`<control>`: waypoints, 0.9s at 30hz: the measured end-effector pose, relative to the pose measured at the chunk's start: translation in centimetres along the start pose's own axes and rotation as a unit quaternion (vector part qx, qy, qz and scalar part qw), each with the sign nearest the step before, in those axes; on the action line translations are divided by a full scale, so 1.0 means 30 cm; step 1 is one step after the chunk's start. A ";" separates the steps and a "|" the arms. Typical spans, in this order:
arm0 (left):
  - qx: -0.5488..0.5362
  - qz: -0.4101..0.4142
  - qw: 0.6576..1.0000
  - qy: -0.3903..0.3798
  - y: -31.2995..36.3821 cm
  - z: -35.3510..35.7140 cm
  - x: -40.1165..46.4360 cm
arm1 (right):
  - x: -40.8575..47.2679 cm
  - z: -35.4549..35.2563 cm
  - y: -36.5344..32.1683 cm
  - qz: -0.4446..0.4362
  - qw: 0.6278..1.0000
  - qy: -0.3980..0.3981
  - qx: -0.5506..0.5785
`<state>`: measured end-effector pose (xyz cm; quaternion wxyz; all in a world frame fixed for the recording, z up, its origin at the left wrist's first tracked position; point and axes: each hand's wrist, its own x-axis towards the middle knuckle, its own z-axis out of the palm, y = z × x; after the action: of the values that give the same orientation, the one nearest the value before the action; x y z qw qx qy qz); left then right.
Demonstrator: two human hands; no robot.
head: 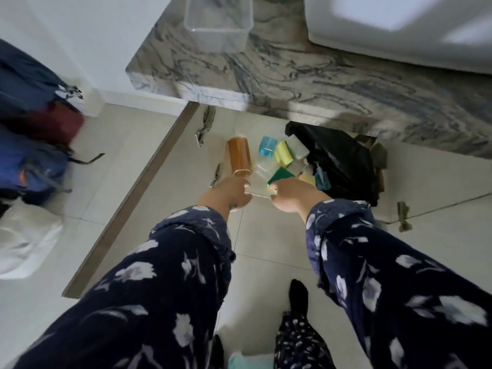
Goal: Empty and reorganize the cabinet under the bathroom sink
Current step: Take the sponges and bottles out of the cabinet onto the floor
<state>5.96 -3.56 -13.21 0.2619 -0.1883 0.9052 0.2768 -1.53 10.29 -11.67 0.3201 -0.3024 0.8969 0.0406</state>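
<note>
I count one amber bottle [239, 157] and one blue cup [267, 147]. Yellow sponges: two that I can make out, one [283, 154] by the blue cup, another [306, 178] nearer me; beyond that the pile is too blurred to tell. One green scouring pad [281, 176]. One white block [298, 146]. One teal spray bottle [322, 177]. One black plastic bag [343, 161]. One clear plastic bin [218, 22] on the marble surface [306, 75]. Backpacks at the wall: two blue ones [29, 75] [32, 169] and one dark red [50, 123]. One white bag [26, 243].
</note>
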 end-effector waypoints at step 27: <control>-0.308 -0.099 0.923 0.209 -0.328 0.445 0.889 | 1.045 0.370 0.124 -0.044 0.992 0.042 0.109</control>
<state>-5.45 -8.41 -42.06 0.0224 -0.4019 0.7859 0.4694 -16.72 0.08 -39.69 0.3143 -0.3068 0.8944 -0.0840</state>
